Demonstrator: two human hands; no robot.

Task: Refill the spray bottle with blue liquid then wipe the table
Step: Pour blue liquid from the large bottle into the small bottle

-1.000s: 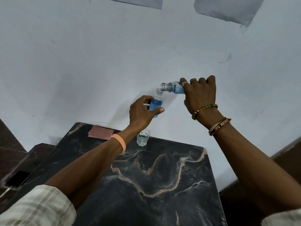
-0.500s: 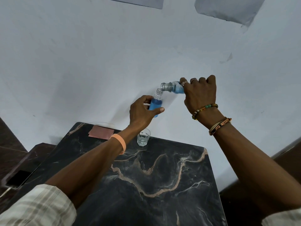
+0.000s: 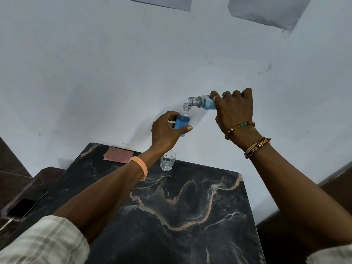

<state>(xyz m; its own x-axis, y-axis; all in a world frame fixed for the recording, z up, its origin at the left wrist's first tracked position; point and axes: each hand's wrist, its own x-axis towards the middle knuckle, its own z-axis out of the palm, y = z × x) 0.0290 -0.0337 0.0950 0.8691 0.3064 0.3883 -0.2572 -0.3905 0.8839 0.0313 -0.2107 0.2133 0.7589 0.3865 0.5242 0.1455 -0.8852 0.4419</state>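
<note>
Left hand (image 3: 167,130) grips the small spray bottle (image 3: 182,123) upright, fingers and thumb curled round its blue-filled body. The bottle's open neck sits just under the mouth of the refill bottle (image 3: 202,101), which the right hand (image 3: 235,111) clasps tipped on its side. Both bottles hang in open air past the far edge of the marble table (image 3: 190,216) — below the left hand a glass (image 3: 168,161) stands at that edge, with a pink cloth (image 3: 118,154) off to its left. Nothing has visibly shifted over the last second. The woven band (image 3: 257,147) on the right wrist carries lettering too small to read.
</note>
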